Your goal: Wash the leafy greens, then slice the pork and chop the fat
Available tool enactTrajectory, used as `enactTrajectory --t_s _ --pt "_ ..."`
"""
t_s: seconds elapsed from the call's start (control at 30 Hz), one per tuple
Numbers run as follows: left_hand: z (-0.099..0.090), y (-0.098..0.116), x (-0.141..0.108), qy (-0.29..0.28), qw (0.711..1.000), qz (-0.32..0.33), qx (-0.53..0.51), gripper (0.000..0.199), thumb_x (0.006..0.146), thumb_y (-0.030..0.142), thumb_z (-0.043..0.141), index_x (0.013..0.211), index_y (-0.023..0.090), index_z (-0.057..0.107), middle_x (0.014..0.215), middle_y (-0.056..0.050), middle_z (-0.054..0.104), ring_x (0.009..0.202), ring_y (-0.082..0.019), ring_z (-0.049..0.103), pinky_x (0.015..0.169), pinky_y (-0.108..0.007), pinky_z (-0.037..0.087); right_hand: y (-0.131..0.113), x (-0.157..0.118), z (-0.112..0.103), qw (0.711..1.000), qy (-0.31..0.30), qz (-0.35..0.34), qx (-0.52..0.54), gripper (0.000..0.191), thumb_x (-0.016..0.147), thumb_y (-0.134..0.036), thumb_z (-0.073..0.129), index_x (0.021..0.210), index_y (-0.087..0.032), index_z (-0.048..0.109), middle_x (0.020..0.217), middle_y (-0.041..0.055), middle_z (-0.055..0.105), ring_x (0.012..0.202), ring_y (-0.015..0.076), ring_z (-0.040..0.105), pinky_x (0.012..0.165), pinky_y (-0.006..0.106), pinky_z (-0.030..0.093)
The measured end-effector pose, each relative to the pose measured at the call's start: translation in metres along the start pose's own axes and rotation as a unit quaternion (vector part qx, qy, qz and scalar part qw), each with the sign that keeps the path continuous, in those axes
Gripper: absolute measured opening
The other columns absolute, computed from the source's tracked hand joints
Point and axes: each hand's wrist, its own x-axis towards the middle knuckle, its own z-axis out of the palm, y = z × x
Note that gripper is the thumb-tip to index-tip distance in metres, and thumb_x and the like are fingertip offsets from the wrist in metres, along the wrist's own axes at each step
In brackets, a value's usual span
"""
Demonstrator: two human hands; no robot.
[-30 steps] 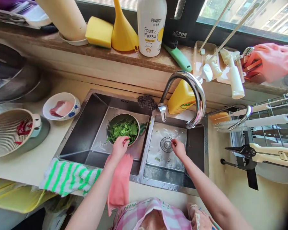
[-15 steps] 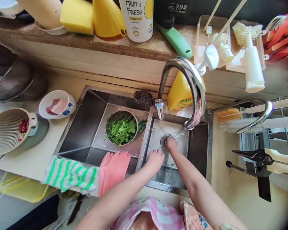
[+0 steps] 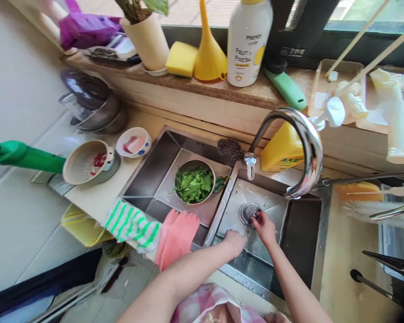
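Observation:
In the right sink basin (image 3: pixel 272 197), my right hand (image 3: pixel 265 228) pinches the rim of a round metal drain strainer (image 3: pixel 250 211), which is tilted up at the drain. My left hand (image 3: pixel 235 242) is low over the near left part of the same basin, its fingers curled; what they hold, if anything, is hidden. A bowl of chopped green leaves (image 3: pixel 194 183) stands in the left basin (image 3: pixel 144 179). The chrome faucet (image 3: pixel 314 148) arches above the divider and right basin, and no stream of water shows at its spout.
Pink gloves (image 3: pixel 177 237) and a striped cloth (image 3: pixel 133 225) hang over the front edge. At left are a colander (image 3: pixel 87 162) and a bowl of meat (image 3: pixel 133 142). A yellow bottle (image 3: pixel 283 148) stands behind the faucet; black-bladed shears (image 3: pixel 390 262) lie at right.
The view has shifted left and up. My right hand has come back from the drain, and the strainer now shows tilted in its fingers. My left hand has moved slightly nearer the front edge.

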Motion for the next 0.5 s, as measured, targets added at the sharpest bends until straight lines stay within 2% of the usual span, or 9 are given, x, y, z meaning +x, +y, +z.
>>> enactTrajectory --t_s 0.07,0.13,0.2,0.27,0.37,0.43,0.5 --pt "-0.012 0.004 -0.016 0.017 0.998 0.019 0.052 0.025 0.072 0.015 0.055 0.096 0.017 0.061 0.096 -0.016 0.058 0.093 -0.03 0.055 0.075 -0.046 0.042 -0.004 -0.019 -0.02 0.981 0.051 -0.023 0.186 0.031 0.07 -0.041 0.053 0.091 -0.018 0.054 0.086 0.0058 0.064 0.08 0.0183 0.06 0.073 0.03 0.047" --pt "-0.026 0.007 -0.035 0.051 0.994 0.068 0.065 0.027 0.075 0.02 0.052 0.102 0.019 0.058 0.101 -0.013 0.056 0.094 -0.027 0.054 0.076 -0.041 0.044 -0.01 -0.036 -0.041 0.932 0.074 -0.029 0.353 0.031 0.063 -0.04 0.062 0.085 -0.02 0.054 0.084 0.0045 0.064 0.081 0.0185 0.06 0.074 0.03 0.047" --pt "-0.04 0.007 -0.057 0.087 0.99 0.104 0.03 0.03 0.078 0.026 0.05 0.108 0.021 0.055 0.102 -0.01 0.055 0.093 -0.024 0.054 0.077 -0.036 0.046 -0.015 -0.049 -0.057 0.899 0.068 -0.022 0.431 0.034 0.059 -0.04 0.065 0.086 -0.021 0.056 0.086 0.0043 0.064 0.083 0.0183 0.059 0.075 0.029 0.046" --pt "-0.051 0.004 -0.077 0.118 0.985 0.123 -0.017 0.032 0.08 0.027 0.048 0.112 0.023 0.053 0.103 -0.008 0.055 0.095 -0.021 0.054 0.08 -0.033 0.045 -0.019 -0.055 -0.062 0.898 0.053 -0.004 0.437 0.035 0.06 -0.045 0.062 0.084 -0.02 0.058 0.085 0.005 0.065 0.083 0.019 0.06 0.073 0.03 0.047" --pt "-0.06 -0.006 -0.101 0.164 0.972 0.144 -0.085 0.031 0.081 0.021 0.046 0.111 0.023 0.054 0.105 -0.006 0.055 0.097 -0.018 0.053 0.085 -0.03 0.043 -0.018 -0.051 -0.055 0.929 0.029 0.036 0.367 0.035 0.054 -0.049 0.064 0.069 -0.017 0.059 0.067 0.0045 0.064 0.069 0.0201 0.06 0.065 0.032 0.047" --pt "-0.063 -0.016 -0.113 0.191 0.962 0.148 -0.129 0.029 0.082 0.02 0.044 0.109 0.023 0.055 0.105 -0.006 0.056 0.097 -0.017 0.053 0.086 -0.029 0.042 -0.015 -0.043 -0.051 0.941 0.04 0.037 0.335 0.036 0.051 -0.047 0.067 0.068 -0.016 0.06 0.065 0.004 0.064 0.065 0.019 0.059 0.063 0.031 0.046" --pt "-0.064 -0.027 -0.122 0.212 0.952 0.138 -0.173 0.028 0.082 0.02 0.043 0.106 0.023 0.057 0.104 -0.006 0.057 0.096 -0.017 0.053 0.086 -0.03 0.042 -0.015 -0.034 -0.055 0.949 0.074 0.018 0.306 0.039 0.054 -0.047 0.066 0.076 -0.015 0.06 0.072 0.0048 0.065 0.068 0.018 0.059 0.067 0.03 0.046"
